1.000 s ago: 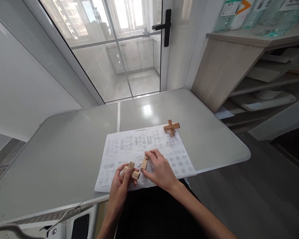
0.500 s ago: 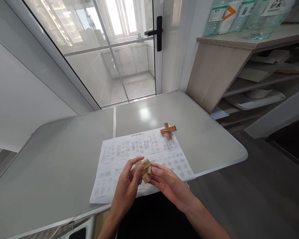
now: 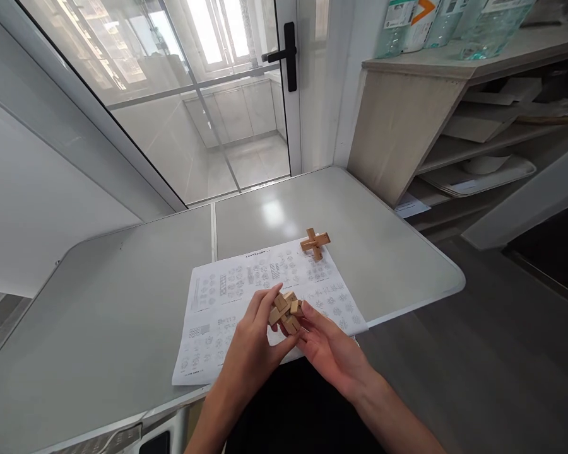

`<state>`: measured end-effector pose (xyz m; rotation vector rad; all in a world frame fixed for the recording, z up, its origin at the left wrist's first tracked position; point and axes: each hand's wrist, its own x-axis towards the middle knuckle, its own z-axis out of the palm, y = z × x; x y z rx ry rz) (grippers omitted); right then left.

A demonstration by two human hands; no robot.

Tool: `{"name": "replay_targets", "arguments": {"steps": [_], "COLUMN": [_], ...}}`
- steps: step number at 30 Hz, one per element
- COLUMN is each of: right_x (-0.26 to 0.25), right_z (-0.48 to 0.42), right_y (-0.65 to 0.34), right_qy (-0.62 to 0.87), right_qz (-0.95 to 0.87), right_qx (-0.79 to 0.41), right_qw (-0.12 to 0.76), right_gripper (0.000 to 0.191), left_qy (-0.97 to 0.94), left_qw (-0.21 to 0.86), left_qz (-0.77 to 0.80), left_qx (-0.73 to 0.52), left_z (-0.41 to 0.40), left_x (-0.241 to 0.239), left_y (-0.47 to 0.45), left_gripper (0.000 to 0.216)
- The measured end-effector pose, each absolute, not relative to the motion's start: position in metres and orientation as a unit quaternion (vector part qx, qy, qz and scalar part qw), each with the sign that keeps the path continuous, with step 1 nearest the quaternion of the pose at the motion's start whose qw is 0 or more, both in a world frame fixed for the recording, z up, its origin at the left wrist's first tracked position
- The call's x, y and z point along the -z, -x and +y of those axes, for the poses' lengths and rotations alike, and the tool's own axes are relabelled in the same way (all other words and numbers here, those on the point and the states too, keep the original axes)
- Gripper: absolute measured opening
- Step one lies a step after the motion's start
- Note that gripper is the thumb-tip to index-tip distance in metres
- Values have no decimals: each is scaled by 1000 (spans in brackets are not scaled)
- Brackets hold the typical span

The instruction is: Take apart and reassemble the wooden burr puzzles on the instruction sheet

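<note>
Between my two hands is a light wooden burr puzzle (image 3: 286, 311) of interlocking blocks, raised over the near part of a printed sheet (image 3: 203, 340). My left hand (image 3: 255, 334) grips it from the left, fingers over the far side and thumb underneath near the front. From the right, my right hand (image 3: 329, 347) holds it with thumb and fingers at its right end. Some of the fingertips are hidden behind the blocks. Rows of small diagrams cover the sheet. On its far right corner lies a darker, cross-shaped wooden puzzle (image 3: 315, 244), which neither hand touches.
The grey table (image 3: 99, 302) has a seam strip and a rounded right corner. Beyond its far edge stands a glass door with a black handle (image 3: 288, 57). A wooden shelf unit (image 3: 402, 120) at the right carries plastic bottles (image 3: 487, 31) on top.
The light puzzle has turned and shifted slightly right and up. My left thumb has slid from its top to the near underside. The whole view has tilted slightly.
</note>
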<state>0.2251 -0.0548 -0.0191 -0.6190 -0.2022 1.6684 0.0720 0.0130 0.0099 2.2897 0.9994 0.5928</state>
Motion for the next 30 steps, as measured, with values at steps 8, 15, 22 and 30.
{"name": "replay_targets", "arguments": {"steps": [8,15,22,30], "right_x": [22,16,19,13], "right_z": [-56,-59,-58,-61], "right_y": [-214,-208,-201,-225], "right_qy": [304,288,295,326], "right_qz": [-16,-19,-18,-131], "right_qx": [-691,-686,-670,-706], "right_qw": [655,668,681,615], "right_gripper": [37,37,38,36], "left_qy": [-887,-883,-872,-850], "left_qw": [145,99,84,245], "left_qz": [345,340,353,363], "left_qx": [-270,-308,-329,-294], "left_z": [15,10,2,11], "left_x": [-6,4,17,3], "left_y": [-81,-85,-89,-72], "left_gripper": [66,59,56,60]}}
